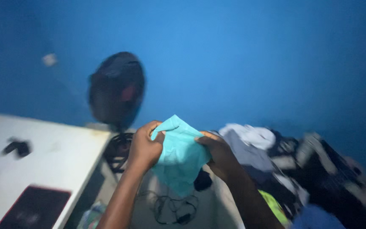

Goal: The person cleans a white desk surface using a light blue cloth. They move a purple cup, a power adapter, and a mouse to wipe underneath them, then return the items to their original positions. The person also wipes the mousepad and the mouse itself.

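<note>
A small piece of soft turquoise cloth [178, 154] is held up in the air between a person's two bare hands, roughly centre of the view, its lower part hanging loose below the fingers. The left hand [144, 146] is closed around the cloth's left edge, fingers curled and pinching the fabric. The right hand [218, 152] grips the right edge the same way, fingers folded over it.

Just behind and to the right of the hands lies a heap of mixed clothing [276, 161] in white, grey, dark and yellow-green pieces, blurred. Below the cloth, a tangle of thin black cable [172, 208] lies on a pale surface. To the left stands a white table [64, 157] with a dark flat rectangle [34, 208] on it. Behind it rises a round black fan [116, 91] against a blue wall [255, 59].
</note>
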